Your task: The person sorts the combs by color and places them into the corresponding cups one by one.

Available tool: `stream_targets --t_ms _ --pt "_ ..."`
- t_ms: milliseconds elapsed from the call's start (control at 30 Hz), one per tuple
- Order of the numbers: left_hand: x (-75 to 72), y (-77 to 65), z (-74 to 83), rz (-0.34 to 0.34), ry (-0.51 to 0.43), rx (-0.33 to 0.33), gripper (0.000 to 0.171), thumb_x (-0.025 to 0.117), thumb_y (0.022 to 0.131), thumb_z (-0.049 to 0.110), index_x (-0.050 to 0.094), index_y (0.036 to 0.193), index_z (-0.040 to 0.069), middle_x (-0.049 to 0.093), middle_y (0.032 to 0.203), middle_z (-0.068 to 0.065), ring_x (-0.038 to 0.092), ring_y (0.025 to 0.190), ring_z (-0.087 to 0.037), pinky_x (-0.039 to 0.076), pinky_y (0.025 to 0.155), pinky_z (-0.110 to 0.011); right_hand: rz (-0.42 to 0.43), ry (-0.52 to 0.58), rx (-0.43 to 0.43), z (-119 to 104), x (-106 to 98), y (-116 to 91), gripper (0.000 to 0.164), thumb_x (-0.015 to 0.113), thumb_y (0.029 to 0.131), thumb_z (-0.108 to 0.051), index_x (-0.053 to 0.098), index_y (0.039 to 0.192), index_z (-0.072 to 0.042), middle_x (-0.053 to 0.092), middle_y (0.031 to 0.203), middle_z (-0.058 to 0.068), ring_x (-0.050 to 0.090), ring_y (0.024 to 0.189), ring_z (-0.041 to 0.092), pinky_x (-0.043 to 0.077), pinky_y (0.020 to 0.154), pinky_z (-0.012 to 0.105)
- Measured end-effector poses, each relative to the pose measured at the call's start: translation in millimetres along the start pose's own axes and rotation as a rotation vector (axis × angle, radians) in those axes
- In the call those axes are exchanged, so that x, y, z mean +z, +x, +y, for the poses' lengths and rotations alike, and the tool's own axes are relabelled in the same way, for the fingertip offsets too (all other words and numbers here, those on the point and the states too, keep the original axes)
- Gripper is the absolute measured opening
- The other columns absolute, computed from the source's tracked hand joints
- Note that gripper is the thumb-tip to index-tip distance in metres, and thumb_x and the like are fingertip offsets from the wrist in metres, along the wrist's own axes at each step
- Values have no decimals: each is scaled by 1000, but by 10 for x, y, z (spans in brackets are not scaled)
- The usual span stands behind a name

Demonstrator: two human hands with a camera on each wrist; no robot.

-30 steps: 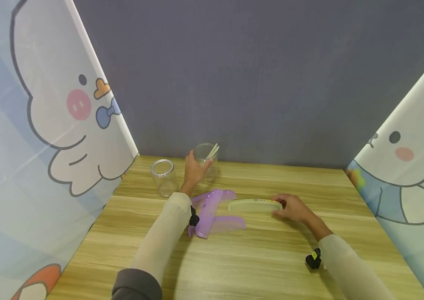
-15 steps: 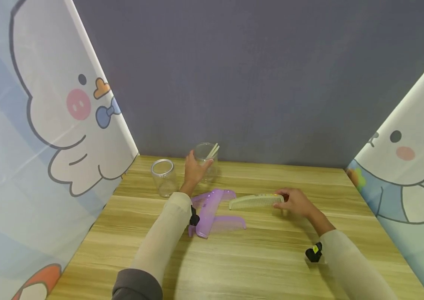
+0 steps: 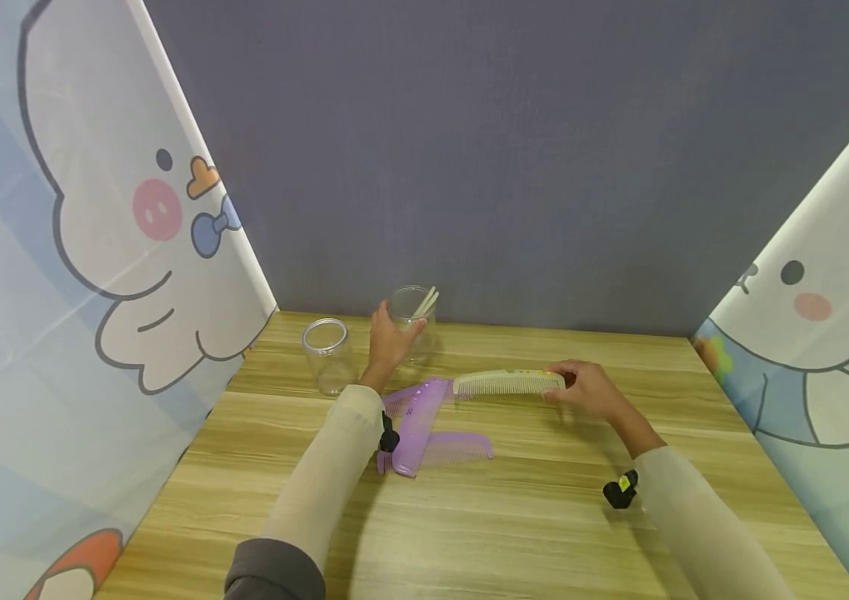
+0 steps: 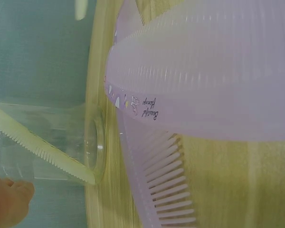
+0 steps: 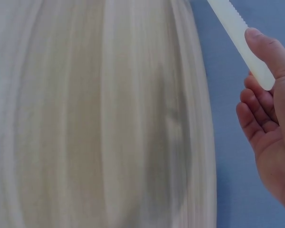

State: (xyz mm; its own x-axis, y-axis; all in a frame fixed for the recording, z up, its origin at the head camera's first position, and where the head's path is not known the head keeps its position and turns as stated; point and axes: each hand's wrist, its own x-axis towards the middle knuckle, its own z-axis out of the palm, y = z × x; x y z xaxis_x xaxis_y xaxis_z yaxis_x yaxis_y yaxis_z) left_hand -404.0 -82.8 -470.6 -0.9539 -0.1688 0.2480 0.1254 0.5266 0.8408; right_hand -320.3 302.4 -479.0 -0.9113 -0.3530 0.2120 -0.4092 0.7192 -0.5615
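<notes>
My left hand (image 3: 392, 337) grips a clear jar (image 3: 418, 346) at the back of the table, with pale yellow-green combs (image 3: 427, 302) leaning inside it. One jarred comb (image 4: 42, 149) slants behind the clear wall in the left wrist view. To the right, my right hand (image 3: 587, 392) pinches the end of another pale comb (image 3: 506, 382) between thumb and fingers. That comb is level, teeth down, and its left end overlaps a purple comb in the head view. Purple combs (image 3: 417, 429) lie crossed in a pile in front of the jar, partly hidden by my left forearm.
A second clear jar (image 3: 330, 367) stands left of my left hand. The wooden table (image 3: 544, 533) ends at a grey back panel (image 3: 484, 167). Printed cartoon panels (image 3: 169, 217) close off both sides.
My right hand has raised the pale comb off the table and moved it toward the back, its far end tilting before levelling. My left hand and the jar have stayed put.
</notes>
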Motion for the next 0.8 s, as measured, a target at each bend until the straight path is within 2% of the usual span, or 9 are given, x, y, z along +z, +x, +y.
stream_targets --t_ms 267,500,600,800 --pt "-6 -7 7 13 -8 1 97 78 86 46 29 157 1 44 149 -25 47 137 -43 42 115 -55 55 -24 9 -82 -75 134 49 82 87 -29 70 124 1 63 82 4 47 67 11 41 61 27" --pt "-14 -16 9 7 -29 -4 97 78 87 45 29 157 1 43 149 -25 46 138 -43 40 116 -55 72 -31 33 -213 -149 305 54 79 89 -29 66 130 4 67 87 10 50 70 16 44 65 31" --pt "-12 -13 8 12 -29 -1 96 78 87 46 29 157 1 43 150 -25 45 138 -43 40 116 -55 82 -27 52 -282 -186 382 56 78 90 -33 65 132 2 68 91 11 51 72 17 45 66 33" --pt "-9 -14 1 5 -26 -6 99 77 87 48 27 158 2 41 152 -25 44 140 -44 39 117 -55 113 -32 58 -383 -233 502 55 78 91 -37 66 132 -3 68 87 10 52 67 18 45 64 34"
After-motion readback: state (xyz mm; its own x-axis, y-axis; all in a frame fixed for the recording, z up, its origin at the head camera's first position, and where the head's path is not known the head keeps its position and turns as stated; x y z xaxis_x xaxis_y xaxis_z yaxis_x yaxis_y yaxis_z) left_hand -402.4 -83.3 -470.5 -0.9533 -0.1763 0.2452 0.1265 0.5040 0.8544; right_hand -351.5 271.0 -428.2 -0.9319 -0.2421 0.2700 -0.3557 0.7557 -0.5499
